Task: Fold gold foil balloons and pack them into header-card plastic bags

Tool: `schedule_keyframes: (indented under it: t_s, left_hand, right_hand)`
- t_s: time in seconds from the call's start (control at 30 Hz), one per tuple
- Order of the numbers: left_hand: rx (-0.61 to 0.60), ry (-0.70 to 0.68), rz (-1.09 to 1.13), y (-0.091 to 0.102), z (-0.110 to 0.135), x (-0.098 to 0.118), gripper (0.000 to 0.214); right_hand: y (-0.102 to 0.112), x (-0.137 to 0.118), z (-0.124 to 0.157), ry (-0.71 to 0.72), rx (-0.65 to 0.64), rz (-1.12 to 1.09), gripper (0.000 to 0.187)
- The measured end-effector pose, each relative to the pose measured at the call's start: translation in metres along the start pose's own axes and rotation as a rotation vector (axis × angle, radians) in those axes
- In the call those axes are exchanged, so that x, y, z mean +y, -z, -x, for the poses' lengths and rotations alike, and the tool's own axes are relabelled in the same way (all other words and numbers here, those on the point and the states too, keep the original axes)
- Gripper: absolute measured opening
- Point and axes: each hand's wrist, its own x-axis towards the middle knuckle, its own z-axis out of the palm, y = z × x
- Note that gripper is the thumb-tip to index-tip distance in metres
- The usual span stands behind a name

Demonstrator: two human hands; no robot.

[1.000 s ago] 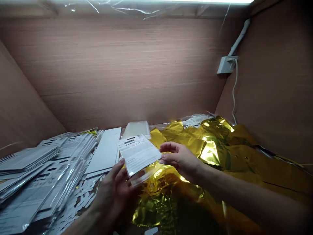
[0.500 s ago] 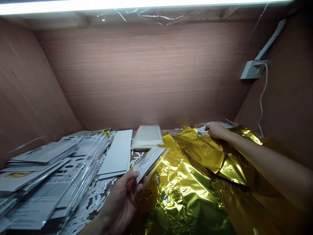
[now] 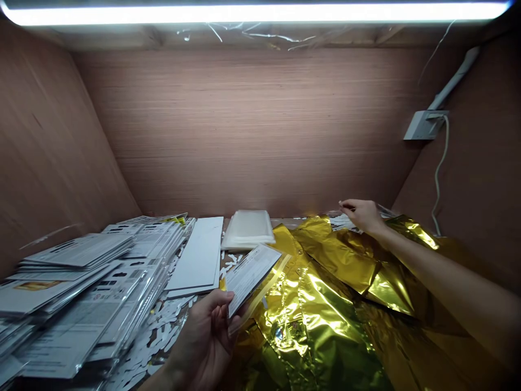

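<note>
My left hand (image 3: pixel 209 323) pinches a printed white card (image 3: pixel 253 276) between thumb and fingers. A clear-edged packet (image 3: pixel 266 288) lies behind the card in the same grip. At the back right, my right hand (image 3: pixel 363 213) is closed in a pinch, its fingertips pointing left. Anything between those fingertips is too small to make out. Just below that hand are white paper scraps (image 3: pixel 341 221) and crumpled gold foil sheeting (image 3: pixel 334 250). The foil spreads under my right forearm and across the front right.
Stacks of printed cards in clear sleeves (image 3: pixel 85 315) fill the left side. White boards (image 3: pixel 197 252) and a pile of clear bags (image 3: pixel 249 228) lie at the back middle. White cut-outs (image 3: pixel 163 331) litter the table. A socket box (image 3: pixel 425 125) with a cable hangs on the right wall.
My right hand has risen off the paper scraps, fingertips pinched. The card in my left hand has turned so its printed face shows more. The view has tilted slightly upward.
</note>
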Motion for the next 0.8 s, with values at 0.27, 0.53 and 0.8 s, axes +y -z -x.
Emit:
schedule_keyframes:
  t_s: [0.27,0.53,0.8]
  left_hand:
    - [-0.032,-0.019,-0.039,0.002,0.002,-0.007,0.026]
    - [-0.089,0.0,-0.108,-0.001,0.015,-0.018,0.041]
    - [-0.118,0.0,-0.155,0.002,0.017,-0.019,0.041]
  right_hand:
    - [0.072,-0.153,0.101,0.131,-0.084,-1.096,0.028]
    - [0.085,-0.192,0.146,0.229,-0.179,-1.188,0.018]
    - [0.087,-0.182,0.148,0.177,-0.092,-1.125,0.019]
